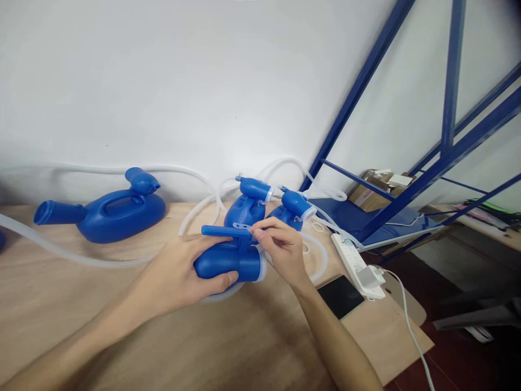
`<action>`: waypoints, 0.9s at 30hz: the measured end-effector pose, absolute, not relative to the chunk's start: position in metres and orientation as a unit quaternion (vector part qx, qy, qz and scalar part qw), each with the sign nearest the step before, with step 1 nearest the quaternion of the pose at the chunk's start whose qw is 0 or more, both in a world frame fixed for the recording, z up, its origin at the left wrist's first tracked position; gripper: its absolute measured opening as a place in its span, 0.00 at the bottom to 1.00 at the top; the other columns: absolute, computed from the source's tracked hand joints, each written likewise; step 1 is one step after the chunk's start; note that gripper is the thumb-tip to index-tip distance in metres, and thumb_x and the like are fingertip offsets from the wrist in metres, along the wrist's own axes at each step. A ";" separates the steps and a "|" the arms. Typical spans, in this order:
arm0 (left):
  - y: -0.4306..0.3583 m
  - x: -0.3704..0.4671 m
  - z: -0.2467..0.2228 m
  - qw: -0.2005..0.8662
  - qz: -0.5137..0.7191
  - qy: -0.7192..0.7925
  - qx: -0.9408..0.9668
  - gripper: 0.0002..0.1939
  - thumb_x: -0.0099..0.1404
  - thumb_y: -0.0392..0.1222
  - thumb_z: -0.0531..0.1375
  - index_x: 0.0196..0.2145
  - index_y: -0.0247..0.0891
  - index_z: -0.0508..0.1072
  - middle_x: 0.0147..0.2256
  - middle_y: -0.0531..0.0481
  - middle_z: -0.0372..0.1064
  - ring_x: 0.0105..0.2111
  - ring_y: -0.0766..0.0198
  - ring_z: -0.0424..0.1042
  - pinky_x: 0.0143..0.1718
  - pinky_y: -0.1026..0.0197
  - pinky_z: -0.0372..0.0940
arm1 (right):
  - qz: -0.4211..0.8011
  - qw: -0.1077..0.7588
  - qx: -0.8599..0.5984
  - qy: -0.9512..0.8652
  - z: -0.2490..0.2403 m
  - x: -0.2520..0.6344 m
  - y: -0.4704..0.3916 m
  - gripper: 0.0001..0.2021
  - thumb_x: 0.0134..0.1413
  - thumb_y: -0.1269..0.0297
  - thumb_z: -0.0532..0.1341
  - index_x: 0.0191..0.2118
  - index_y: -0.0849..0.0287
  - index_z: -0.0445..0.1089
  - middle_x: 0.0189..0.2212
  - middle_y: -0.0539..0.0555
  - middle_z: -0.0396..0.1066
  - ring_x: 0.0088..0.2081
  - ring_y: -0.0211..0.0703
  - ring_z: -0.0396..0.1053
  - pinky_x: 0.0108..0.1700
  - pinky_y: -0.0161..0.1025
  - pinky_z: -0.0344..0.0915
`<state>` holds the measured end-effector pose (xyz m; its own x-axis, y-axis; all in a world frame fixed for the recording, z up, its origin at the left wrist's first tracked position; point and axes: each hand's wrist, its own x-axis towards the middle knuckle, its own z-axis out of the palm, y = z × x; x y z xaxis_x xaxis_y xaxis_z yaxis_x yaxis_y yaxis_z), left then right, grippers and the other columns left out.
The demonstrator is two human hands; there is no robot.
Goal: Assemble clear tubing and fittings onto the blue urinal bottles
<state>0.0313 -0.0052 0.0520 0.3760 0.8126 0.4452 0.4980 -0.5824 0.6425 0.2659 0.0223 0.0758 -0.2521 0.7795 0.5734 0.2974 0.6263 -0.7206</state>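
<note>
My left hand is wrapped round a blue plastic bottle lying sideways, with its white-rimmed mouth to the right and a flat blue bar along its top. Thumb and fingers of my right hand pinch one end of a small translucent strap with holes, just above the bar's right end. Just behind stand two more blue bottles, one on the left and one on the right, each with a white-rimmed head and a metal clip. What lies under the held bottle is mostly hidden.
A blue urinal bottle with a handle lies at the left. Translucent hoses loop across the wooden table. A black phone or tablet and a white power strip with a plugged-in charger sit right, beside a blue metal frame.
</note>
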 end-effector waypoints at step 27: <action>-0.002 0.025 0.044 0.150 0.371 0.431 0.809 0.26 0.66 0.60 0.63 0.58 0.52 0.76 0.46 0.51 0.81 0.40 0.52 0.80 0.36 0.58 0.72 | 0.286 0.407 -0.314 -0.809 0.086 0.280 0.027 0.10 0.63 0.67 0.67 0.47 0.49 0.83 0.38 0.51 0.80 0.38 0.37 0.78 0.41 0.33 0.75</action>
<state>0.0254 -0.0017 0.0436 0.3538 0.8083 0.4706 0.5865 -0.5837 0.5616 0.2797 0.0269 0.0865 -0.4717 0.7408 0.4782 0.2753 0.6389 -0.7183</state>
